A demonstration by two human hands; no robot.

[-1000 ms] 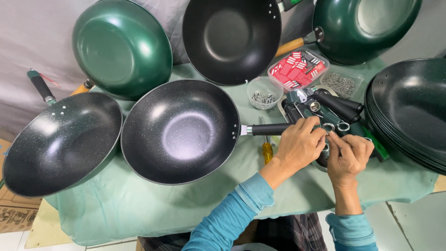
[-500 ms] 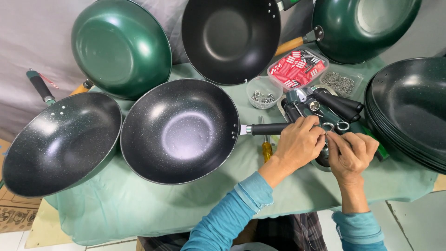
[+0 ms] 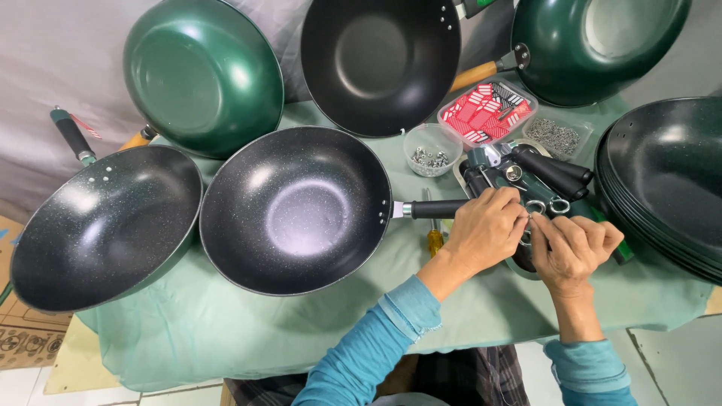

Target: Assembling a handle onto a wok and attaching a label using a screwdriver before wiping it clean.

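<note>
Left hand (image 3: 485, 229) and right hand (image 3: 575, 246) meet fingertip to fingertip over the pile of pan handles (image 3: 538, 177), pinching a small metal part between them; part too small to name. Fingers of both hands curled together on it. Left hand also lies over the black handle (image 3: 436, 209) of the middle speckled wok (image 3: 295, 209), which points right toward the pile. Small metal hanging rings (image 3: 547, 205) show just above the fingertips, on the handle ends.

Handles sit in a tray, mostly hidden by the hands. A yellow-handled screwdriver (image 3: 434, 239) lies just below the wok handle, beside the left wrist. Behind the hands: round clear tub of screws (image 3: 431, 153), a clear box of red and white tags (image 3: 487, 111), a clear box of small metal bits (image 3: 555, 136), all close together.

Tight room. Stack of black woks (image 3: 665, 184) crowds the right, its rim near the right hand. Second speckled wok (image 3: 105, 225) overhangs the table's left edge, touching the middle one. Green wok (image 3: 201, 74), black wok (image 3: 380, 64) and another green wok (image 3: 598, 45) lean along the back. Green cloth (image 3: 226, 331) shows bare only along the front edge, below the woks and forearms.
</note>
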